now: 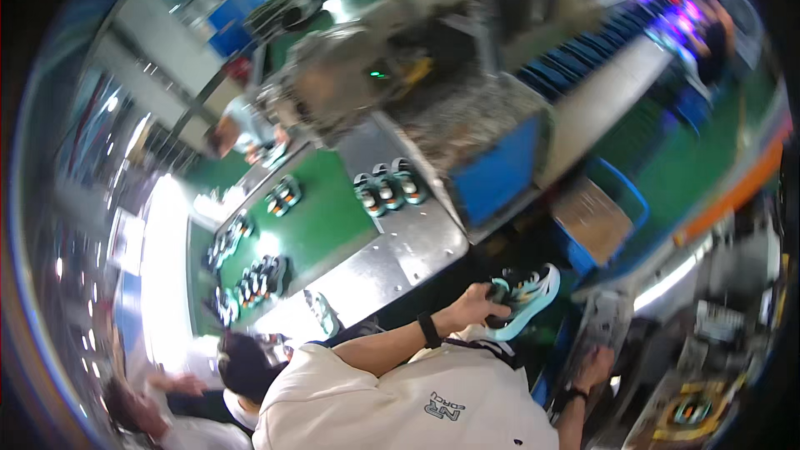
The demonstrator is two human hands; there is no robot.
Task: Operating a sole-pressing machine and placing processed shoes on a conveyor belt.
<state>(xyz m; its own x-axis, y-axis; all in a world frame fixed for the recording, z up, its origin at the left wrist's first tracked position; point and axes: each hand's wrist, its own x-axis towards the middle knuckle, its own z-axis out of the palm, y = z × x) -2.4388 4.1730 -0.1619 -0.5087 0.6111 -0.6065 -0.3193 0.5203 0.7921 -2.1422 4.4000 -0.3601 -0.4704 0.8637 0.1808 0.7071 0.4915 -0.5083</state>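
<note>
Teal shoe [526, 298] in left hand [477, 306] — long axis diagonal, far end upper right

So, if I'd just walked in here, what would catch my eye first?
Probably the black-and-turquoise sneaker with a pale sole, held in the left hand's fingers below and right of centre. Next, perhaps, the bright violet glow toward the upper right. Then the row of three dark shoes with pale soles near the middle, on the shiny metal table beside the broad green surface.
</note>
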